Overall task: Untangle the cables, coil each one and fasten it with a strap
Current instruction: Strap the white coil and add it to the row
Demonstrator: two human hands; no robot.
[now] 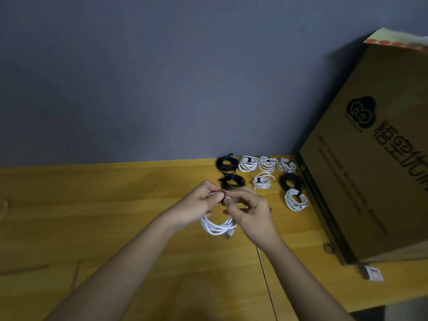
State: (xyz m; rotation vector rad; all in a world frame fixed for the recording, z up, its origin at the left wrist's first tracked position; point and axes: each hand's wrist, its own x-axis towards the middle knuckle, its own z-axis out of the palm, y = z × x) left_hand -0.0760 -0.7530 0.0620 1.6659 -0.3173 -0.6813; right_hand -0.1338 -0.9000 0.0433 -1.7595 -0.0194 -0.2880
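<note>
White coil (218, 224) hangs below both hands at frame centre; left hand (201, 203) and right hand (249, 208) pinch black strap (223, 197) at its top.

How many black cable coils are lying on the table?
3: one at the back left of the group, one right in front of it, one near the cardboard box. Hands may hide others.

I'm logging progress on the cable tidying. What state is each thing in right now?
White coiled cable in the hands: coiled, held above the wooden table, dark strap being fitted.
Left hand: grips the coil's top.
Right hand: pinches at the strap.
Finished black and white coils: strapped, lying by the cardboard box.
</note>
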